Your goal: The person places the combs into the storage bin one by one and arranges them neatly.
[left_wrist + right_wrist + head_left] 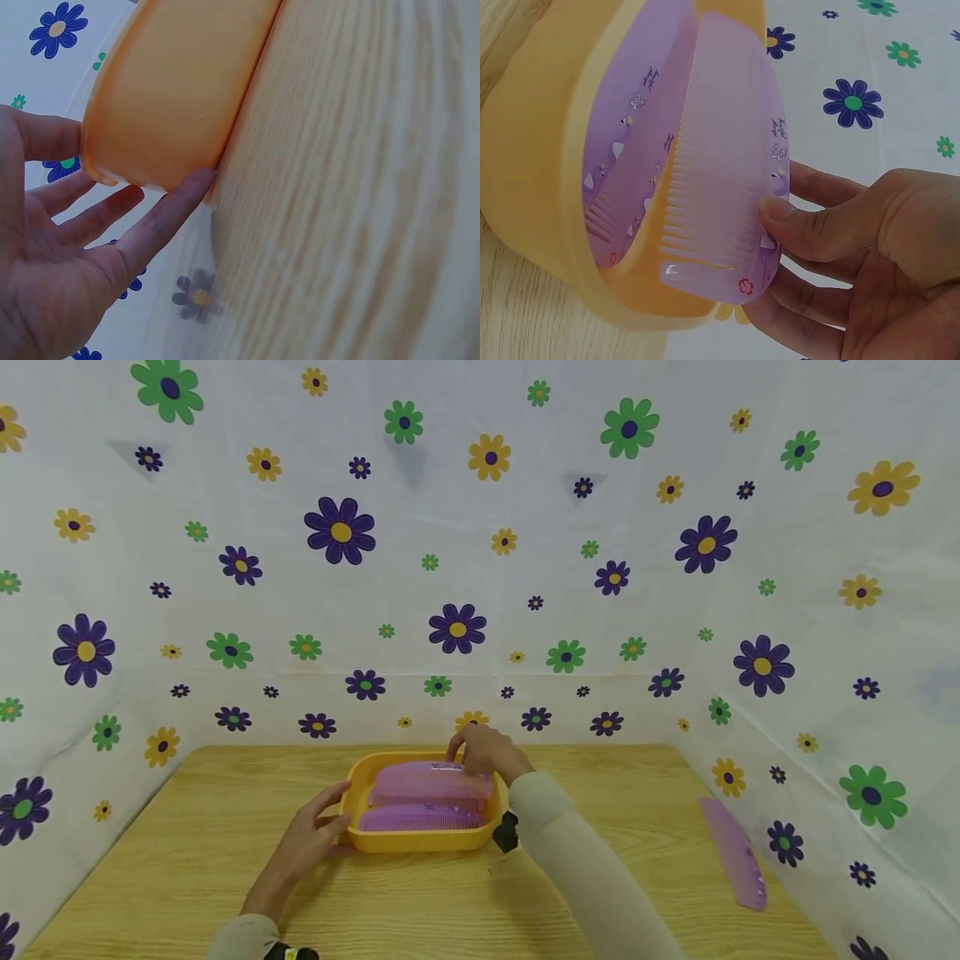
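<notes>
Right hand (489,752) pinches lilac comb (427,781) by its spine, toward the right end. Comb at far side of yellow tub (423,842), long axis left-right, extending leftward from that hand. Left hand (306,837), farther off, fingers spread, touches tub's left end.

one yellow tray (423,842); one desk (600,877); at least three purple combs (423,820): one on the desk, two or more at the tray, overlap obscuring the total.
</notes>
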Tool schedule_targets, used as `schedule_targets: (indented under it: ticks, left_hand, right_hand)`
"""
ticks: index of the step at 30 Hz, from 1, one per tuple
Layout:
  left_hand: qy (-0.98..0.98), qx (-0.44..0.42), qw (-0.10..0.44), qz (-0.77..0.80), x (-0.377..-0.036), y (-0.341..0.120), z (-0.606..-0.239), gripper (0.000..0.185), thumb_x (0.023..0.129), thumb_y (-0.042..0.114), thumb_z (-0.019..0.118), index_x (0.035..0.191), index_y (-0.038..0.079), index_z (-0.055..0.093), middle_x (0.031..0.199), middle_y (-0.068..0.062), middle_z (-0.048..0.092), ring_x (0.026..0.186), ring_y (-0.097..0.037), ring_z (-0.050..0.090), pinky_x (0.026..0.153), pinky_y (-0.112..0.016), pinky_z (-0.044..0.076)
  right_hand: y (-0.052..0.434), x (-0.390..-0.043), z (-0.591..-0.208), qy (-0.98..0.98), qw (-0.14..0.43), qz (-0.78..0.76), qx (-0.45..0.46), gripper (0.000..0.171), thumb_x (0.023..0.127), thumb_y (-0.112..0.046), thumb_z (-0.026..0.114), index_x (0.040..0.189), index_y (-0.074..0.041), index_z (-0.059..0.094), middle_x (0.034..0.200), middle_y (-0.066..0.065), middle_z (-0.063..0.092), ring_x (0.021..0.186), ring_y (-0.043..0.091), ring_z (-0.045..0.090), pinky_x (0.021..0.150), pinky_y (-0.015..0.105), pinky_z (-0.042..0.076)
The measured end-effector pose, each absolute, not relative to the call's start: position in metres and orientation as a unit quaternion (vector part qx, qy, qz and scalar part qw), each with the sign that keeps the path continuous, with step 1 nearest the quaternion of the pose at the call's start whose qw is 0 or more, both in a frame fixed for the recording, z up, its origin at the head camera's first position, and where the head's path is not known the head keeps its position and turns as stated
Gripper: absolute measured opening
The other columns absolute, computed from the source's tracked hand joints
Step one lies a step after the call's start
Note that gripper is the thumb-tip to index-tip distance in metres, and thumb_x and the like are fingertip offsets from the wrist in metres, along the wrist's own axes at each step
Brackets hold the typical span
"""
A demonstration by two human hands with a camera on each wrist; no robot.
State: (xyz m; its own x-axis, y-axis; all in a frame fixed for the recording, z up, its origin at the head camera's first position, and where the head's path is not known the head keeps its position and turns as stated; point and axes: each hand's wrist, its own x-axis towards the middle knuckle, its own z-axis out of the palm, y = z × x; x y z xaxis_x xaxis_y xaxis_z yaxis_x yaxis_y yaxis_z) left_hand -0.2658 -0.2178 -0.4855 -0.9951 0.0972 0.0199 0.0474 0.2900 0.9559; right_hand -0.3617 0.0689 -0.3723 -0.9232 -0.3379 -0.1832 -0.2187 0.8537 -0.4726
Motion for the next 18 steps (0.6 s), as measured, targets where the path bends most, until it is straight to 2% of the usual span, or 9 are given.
schedule_targets:
  ticks: [6, 13, 18]
  left_hand:
    - [0.805, 0.044, 0.020, 0.591, -0.267, -0.218, -0.487, 0.058, 0.105, 0.005, 0.049, 0.160, 0.009, 0.033, 0.162, -0.026, 0.031, 0.135, -0.052, 0.051, 0.082, -0.041, 0.066]
    - [0.804, 0.043, 0.020, 0.592, -0.266, -0.218, -0.486, 0.058, 0.105, 0.005, 0.050, 0.160, 0.009, 0.033, 0.162, -0.026, 0.032, 0.136, -0.052, 0.051, 0.083, -0.042, 0.066]
    - [0.802, 0.049, 0.020, 0.594, -0.265, -0.217, -0.484, 0.058, 0.105, 0.004, 0.050, 0.160, 0.007, 0.032, 0.161, -0.028, 0.031, 0.135, -0.053, 0.050, 0.083, -0.044, 0.066]
  right_hand:
    - [0.063, -0.360, -0.373, 0.954, 0.130, -0.223, -0.150, 0.030, 0.092, 0.004, 0.066, 0.109, -0.019, 0.077, 0.111, 0.006, 0.066, 0.095, 0.024, 0.059, 0.086, 0.037, 0.058]
    - [0.057, -0.362, -0.374, 0.956, 0.134, -0.215, -0.149, 0.032, 0.091, 0.006, 0.065, 0.106, -0.019, 0.076, 0.103, 0.006, 0.064, 0.087, 0.022, 0.056, 0.072, 0.030, 0.049]
    - [0.056, -0.366, -0.379, 0.957, 0.140, -0.208, -0.144, 0.033, 0.089, 0.006, 0.065, 0.105, -0.020, 0.076, 0.101, 0.005, 0.063, 0.082, 0.021, 0.056, 0.068, 0.029, 0.046]
